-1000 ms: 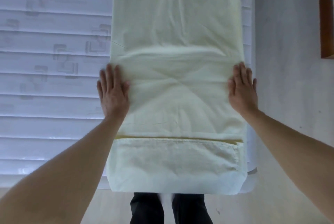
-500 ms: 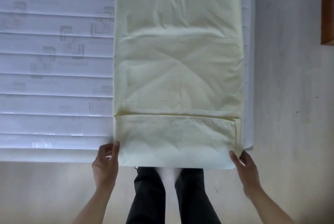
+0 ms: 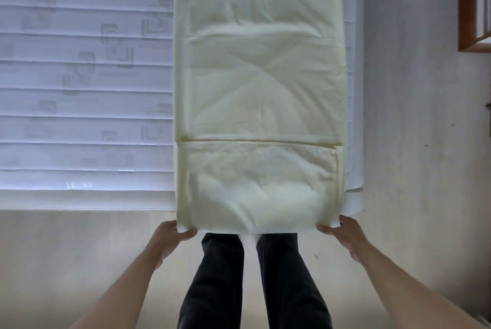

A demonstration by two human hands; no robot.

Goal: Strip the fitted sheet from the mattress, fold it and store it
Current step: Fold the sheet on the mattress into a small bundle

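Nearest to us, we see our own legs in dark trousers (image 3: 255, 283) on a pale wooden floor (image 3: 79, 262), with both bare forearms reaching forward. Our left hand (image 3: 166, 239) has its fingers curled around the near left corner of the fitted sheet (image 3: 260, 89), thumb on top of the cloth and the other fingers tucked beneath. Our right hand (image 3: 345, 237) pinches the near right corner the same way, thumb lying over the edge. Between the two hands the near hem hangs past the end of the mattress (image 3: 79, 116), just above our feet, and looks a little blurred.

Beyond that, the pale yellow sheet lies as a long, narrow folded strip along the right side of the mattress, running away from us and out of the top of the view. One crosswise fold line crosses it not far from the near end, with a gathered hem just below that line. To the left, the bare white mattress shows quilted bands and square motifs. At far right a wooden frame (image 3: 463, 9) meets the edge.
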